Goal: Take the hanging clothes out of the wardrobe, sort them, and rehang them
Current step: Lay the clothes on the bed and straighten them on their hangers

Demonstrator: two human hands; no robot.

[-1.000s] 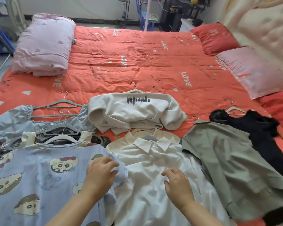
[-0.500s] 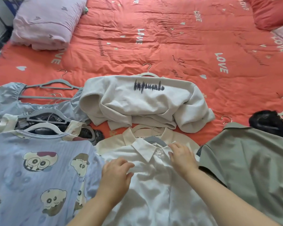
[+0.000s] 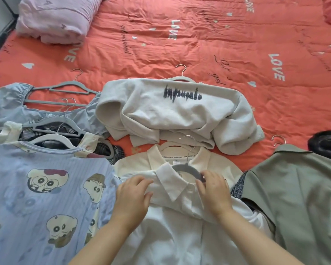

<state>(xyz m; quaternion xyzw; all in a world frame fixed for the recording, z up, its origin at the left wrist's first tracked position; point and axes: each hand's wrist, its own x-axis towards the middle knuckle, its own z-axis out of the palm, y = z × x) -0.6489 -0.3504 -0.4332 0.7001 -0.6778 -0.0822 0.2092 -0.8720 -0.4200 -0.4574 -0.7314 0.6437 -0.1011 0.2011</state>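
Note:
A white collared shirt point(image 3: 180, 232) lies on the bed in front of me, on a grey hanger point(image 3: 187, 170). My left hand point(image 3: 132, 197) grips the shirt's left shoulder fabric. My right hand point(image 3: 214, 190) pinches the right end of the grey hanger at the collar. A cream polo shirt point(image 3: 214, 161) lies under the white one. Behind them is a pale grey sweatshirt point(image 3: 180, 111) on its hanger. A blue cartoon-print top point(image 3: 46, 197) lies to the left, a grey-green jacket point(image 3: 304, 188) to the right.
Everything lies on an orange-red quilt point(image 3: 199, 44) printed with "LOVE". A folded pink blanket point(image 3: 57, 18) is at the far left. A pale blue blouse point(image 3: 11, 104) and a plaid garment point(image 3: 103, 150) on hangers lie behind the cartoon top. A black garment point(image 3: 325, 144) shows at the right edge.
Both hands moved up from the shirt's chest to its collar and shoulders. The collar has been pulled open, baring the grey hanger. The camera tilted down and closer.

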